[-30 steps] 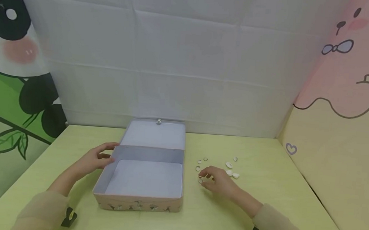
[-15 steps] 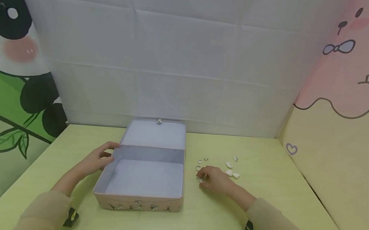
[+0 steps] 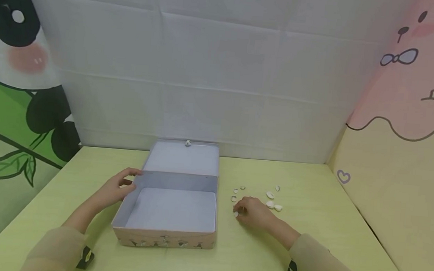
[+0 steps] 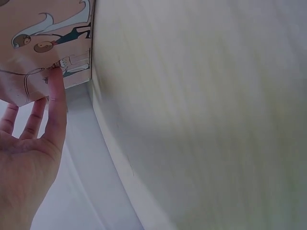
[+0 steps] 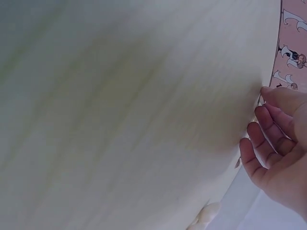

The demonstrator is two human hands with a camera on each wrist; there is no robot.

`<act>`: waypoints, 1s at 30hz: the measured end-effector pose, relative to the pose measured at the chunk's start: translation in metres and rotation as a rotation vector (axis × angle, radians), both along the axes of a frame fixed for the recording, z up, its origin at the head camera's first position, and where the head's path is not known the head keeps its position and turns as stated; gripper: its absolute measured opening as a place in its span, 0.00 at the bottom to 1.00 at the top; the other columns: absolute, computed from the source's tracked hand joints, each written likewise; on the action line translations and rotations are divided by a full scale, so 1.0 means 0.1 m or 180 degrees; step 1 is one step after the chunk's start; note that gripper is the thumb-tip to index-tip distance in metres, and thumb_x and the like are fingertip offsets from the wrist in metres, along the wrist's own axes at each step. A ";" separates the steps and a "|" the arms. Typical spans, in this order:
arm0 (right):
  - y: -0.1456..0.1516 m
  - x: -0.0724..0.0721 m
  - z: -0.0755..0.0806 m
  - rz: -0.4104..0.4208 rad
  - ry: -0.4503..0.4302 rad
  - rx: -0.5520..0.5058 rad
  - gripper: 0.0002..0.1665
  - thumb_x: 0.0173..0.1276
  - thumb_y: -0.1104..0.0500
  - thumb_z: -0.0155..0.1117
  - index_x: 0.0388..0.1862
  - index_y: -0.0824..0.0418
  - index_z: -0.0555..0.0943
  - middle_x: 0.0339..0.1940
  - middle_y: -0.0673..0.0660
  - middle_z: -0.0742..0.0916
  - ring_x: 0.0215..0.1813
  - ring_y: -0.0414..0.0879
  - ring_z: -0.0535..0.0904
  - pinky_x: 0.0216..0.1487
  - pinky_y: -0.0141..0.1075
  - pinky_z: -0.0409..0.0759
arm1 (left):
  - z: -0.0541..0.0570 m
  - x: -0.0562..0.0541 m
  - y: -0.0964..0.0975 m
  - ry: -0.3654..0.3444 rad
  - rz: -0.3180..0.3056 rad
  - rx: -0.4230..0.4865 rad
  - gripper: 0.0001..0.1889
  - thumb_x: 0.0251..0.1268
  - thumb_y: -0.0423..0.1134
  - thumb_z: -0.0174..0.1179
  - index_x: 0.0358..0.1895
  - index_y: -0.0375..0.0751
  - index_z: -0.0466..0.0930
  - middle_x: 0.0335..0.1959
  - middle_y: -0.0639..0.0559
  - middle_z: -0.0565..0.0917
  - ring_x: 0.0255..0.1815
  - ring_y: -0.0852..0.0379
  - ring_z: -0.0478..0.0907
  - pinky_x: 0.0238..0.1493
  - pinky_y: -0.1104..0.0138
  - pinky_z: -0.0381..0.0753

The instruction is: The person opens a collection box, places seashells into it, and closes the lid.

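Note:
An open tin box point(image 3: 163, 238) with a pale inside and a pink illustrated outside stands in the head view, its lid point(image 3: 180, 158) folded back. Beside its left wall is my left hand point(image 3: 113, 191), fingers extended; in the left wrist view the fingertips touch the box's side and back corner. To the right of the box, my right hand point(image 3: 255, 214) is low over the table, thumb and fingertips closing on a small whitish shell-like piece point(image 3: 236, 214). The right wrist view shows that thumb point(image 5: 280, 98) and forefinger close together, the piece mostly hidden.
Several small grey-rimmed pieces, one a round piece point(image 3: 233, 199), lie beyond my right fingertips. Farther right are larger white shells point(image 3: 270, 204). A white cloth point(image 3: 214, 75) hangs behind the yellow table point(image 3: 294, 175), with painted panels at both sides.
My right hand has shifted slightly left, and its thumb and fingertips have closed on the small piece. The left hand stays at the box with hardly any movement.

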State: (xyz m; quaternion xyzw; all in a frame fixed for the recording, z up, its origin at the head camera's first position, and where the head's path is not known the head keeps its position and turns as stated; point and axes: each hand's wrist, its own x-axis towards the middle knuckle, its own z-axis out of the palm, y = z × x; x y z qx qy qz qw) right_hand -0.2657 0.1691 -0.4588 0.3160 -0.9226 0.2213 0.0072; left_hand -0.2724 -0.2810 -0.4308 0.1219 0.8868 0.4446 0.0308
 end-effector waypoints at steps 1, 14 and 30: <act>0.00 0.00 0.00 -0.0004 -0.0004 -0.0006 0.08 0.54 0.65 0.69 0.36 0.60 0.84 0.32 0.50 0.85 0.36 0.41 0.79 0.39 0.32 0.79 | 0.00 0.00 0.00 -0.0002 0.0007 -0.0001 0.22 0.69 0.39 0.51 0.64 0.46 0.63 0.68 0.38 0.59 0.61 0.31 0.66 0.34 0.58 0.82; -0.01 0.02 0.03 -0.0049 -0.0080 0.0012 0.06 0.55 0.62 0.71 0.32 0.58 0.83 0.30 0.47 0.83 0.33 0.38 0.76 0.37 0.30 0.78 | 0.01 0.01 0.00 -0.0012 0.0026 0.0032 0.21 0.69 0.39 0.51 0.64 0.45 0.63 0.67 0.38 0.60 0.61 0.31 0.66 0.33 0.59 0.82; -0.04 0.12 0.42 0.0155 0.0164 -0.0225 0.05 0.57 0.59 0.70 0.30 0.57 0.82 0.28 0.47 0.83 0.33 0.42 0.77 0.37 0.30 0.76 | -0.03 0.00 0.02 -0.0051 0.0076 0.0036 0.21 0.68 0.37 0.50 0.64 0.44 0.63 0.67 0.36 0.59 0.60 0.29 0.66 0.33 0.58 0.82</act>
